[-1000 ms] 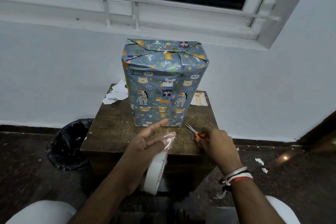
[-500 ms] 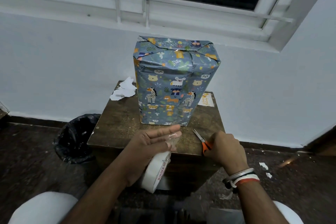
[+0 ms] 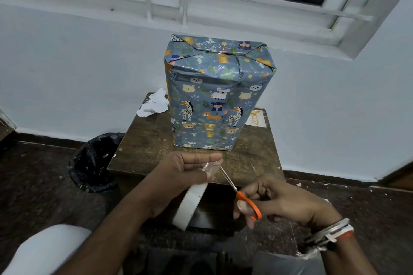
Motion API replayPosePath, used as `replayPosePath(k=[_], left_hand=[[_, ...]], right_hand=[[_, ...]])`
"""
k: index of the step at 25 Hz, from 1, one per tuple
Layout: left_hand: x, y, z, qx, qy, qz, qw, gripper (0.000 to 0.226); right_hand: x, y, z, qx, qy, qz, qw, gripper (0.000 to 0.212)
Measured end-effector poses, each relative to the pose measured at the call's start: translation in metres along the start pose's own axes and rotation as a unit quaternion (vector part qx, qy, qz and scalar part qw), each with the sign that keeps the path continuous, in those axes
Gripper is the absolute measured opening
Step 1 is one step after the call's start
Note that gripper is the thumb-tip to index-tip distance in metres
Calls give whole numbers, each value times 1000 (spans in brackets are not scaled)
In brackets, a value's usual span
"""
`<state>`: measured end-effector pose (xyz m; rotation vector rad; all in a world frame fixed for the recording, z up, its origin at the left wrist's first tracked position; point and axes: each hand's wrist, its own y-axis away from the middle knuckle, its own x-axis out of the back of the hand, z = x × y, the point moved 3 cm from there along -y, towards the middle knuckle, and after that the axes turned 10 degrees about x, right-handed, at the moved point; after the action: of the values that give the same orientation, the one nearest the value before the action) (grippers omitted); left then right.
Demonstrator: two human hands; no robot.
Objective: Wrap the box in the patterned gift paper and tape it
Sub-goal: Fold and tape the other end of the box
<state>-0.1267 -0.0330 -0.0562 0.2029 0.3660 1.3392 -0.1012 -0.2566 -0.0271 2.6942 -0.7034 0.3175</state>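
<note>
The box (image 3: 214, 96) stands upright on a small brown table (image 3: 152, 140), fully covered in blue animal-print paper with its top flaps folded and taped. In front of the table my left hand (image 3: 185, 174) pinches the free end of clear tape between thumb and straight fingers. The white tape roll (image 3: 190, 205) hangs below that hand. My right hand (image 3: 279, 201) grips orange-handled scissors (image 3: 243, 196), whose blades point up and left and touch the tape strip just under my left fingertips.
White paper scraps (image 3: 155, 104) lie at the table's back left corner, a small printed card (image 3: 257, 119) at the back right. A black-lined bin (image 3: 96, 161) stands on the floor left of the table. The wall and window are right behind.
My right hand lifted the scissors off the table and brought the blades to the tape held by my left hand. The view shifted so the box sits further right.
</note>
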Motion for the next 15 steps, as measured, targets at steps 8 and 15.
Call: replayPosePath(k=[8, 15], left_hand=[[-7, 0, -3, 14, -34, -15, 999, 44], [-7, 0, -3, 17, -56, -14, 998, 45]], right_hand=[[-3, -12, 7, 13, 10, -17, 1000, 44], [0, -12, 15, 1, -7, -15, 1000, 19]])
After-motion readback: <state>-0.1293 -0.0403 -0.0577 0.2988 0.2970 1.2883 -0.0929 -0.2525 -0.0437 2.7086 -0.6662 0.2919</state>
